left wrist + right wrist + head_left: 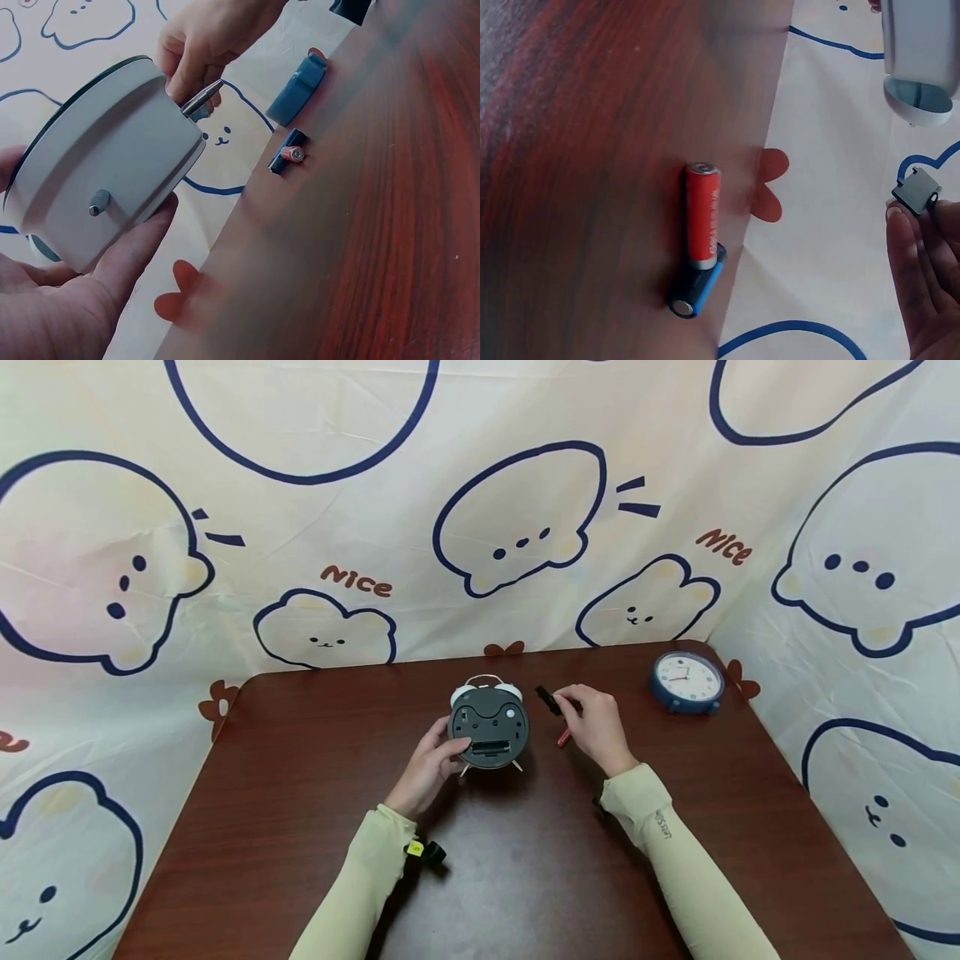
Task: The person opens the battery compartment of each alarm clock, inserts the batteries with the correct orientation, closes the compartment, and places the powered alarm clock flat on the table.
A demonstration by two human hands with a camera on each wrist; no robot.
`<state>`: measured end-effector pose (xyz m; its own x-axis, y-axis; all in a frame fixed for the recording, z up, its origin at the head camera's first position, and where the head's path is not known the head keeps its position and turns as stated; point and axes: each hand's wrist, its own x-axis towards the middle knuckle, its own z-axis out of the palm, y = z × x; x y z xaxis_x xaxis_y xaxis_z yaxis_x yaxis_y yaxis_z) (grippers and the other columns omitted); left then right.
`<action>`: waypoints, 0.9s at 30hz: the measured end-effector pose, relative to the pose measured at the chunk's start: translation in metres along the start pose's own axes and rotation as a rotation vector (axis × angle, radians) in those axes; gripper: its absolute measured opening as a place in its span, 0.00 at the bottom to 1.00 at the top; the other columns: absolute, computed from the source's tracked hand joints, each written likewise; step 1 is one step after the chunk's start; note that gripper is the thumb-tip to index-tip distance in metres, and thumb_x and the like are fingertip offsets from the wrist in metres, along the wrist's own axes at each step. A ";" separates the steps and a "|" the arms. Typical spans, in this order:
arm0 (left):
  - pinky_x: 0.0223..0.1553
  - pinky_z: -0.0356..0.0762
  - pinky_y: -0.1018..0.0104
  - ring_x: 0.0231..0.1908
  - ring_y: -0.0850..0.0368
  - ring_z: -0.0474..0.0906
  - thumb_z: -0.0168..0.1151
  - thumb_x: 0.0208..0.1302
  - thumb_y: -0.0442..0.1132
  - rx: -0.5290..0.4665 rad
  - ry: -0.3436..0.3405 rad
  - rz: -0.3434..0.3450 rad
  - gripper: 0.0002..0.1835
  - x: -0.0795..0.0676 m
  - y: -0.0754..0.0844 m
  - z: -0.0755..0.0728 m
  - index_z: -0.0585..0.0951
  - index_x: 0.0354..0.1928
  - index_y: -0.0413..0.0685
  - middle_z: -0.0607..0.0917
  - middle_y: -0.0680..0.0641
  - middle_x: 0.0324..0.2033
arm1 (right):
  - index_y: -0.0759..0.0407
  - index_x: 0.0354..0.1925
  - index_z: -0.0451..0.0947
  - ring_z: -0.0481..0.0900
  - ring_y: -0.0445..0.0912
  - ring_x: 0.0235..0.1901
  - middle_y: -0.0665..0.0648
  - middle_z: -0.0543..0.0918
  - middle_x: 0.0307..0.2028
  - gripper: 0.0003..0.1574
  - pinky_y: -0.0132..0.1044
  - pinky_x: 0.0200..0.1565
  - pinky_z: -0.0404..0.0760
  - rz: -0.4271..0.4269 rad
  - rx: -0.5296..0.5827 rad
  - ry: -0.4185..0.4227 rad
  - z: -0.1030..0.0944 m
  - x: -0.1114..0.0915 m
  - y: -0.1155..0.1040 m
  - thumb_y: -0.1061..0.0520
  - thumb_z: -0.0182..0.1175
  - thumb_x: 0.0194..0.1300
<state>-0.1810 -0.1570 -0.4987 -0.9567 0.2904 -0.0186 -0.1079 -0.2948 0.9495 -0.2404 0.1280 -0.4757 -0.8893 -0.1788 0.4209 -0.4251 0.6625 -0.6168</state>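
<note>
My left hand point(427, 770) grips a white twin-bell alarm clock point(487, 714) above the table, thumb on its dark back. That back faces me, with an uncovered battery slot point(491, 747) near the bottom. To the right of the clock, my right hand point(597, 727) pinches a small dark battery cover point(916, 191) between thumb and fingers. Below that hand, a red battery point(703, 217) lies on the table, one end against a black-and-blue battery point(694, 291). In the head view the black-and-blue battery cannot be made out.
A round blue clock point(687, 682) with a white dial sits at the table's back right corner. The brown table point(300, 827) meets a patterned cloth backdrop point(420, 627) behind and at the sides.
</note>
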 end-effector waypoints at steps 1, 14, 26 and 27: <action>0.39 0.81 0.65 0.41 0.62 0.83 0.53 0.78 0.37 0.002 0.003 -0.001 0.26 0.000 0.000 0.000 0.62 0.73 0.41 0.79 0.49 0.52 | 0.62 0.45 0.88 0.88 0.53 0.39 0.61 0.90 0.41 0.09 0.51 0.47 0.87 0.013 -0.001 -0.009 0.001 0.001 0.001 0.58 0.64 0.73; 0.37 0.80 0.65 0.40 0.61 0.82 0.53 0.77 0.36 0.001 0.014 -0.007 0.26 0.000 -0.001 0.000 0.62 0.72 0.38 0.80 0.49 0.52 | 0.59 0.42 0.90 0.84 0.47 0.32 0.57 0.91 0.36 0.08 0.48 0.44 0.85 0.064 -0.040 -0.116 0.023 0.010 0.020 0.58 0.66 0.72; 0.41 0.82 0.63 0.42 0.61 0.83 0.52 0.78 0.36 -0.004 0.024 -0.003 0.26 -0.001 -0.002 -0.001 0.61 0.72 0.38 0.79 0.48 0.53 | 0.58 0.41 0.91 0.86 0.52 0.41 0.56 0.91 0.39 0.08 0.49 0.49 0.84 0.125 -0.124 -0.298 0.033 0.008 0.021 0.58 0.66 0.72; 0.40 0.82 0.63 0.42 0.60 0.83 0.52 0.78 0.35 -0.006 0.025 0.001 0.26 -0.001 -0.002 -0.001 0.61 0.72 0.37 0.79 0.49 0.53 | 0.58 0.41 0.91 0.86 0.52 0.43 0.56 0.91 0.39 0.08 0.50 0.50 0.84 0.125 -0.131 -0.314 0.033 0.008 0.021 0.58 0.66 0.72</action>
<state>-0.1804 -0.1578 -0.5012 -0.9632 0.2676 -0.0256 -0.1087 -0.3008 0.9475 -0.2624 0.1160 -0.5074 -0.9502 -0.2916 0.1098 -0.3023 0.7775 -0.5515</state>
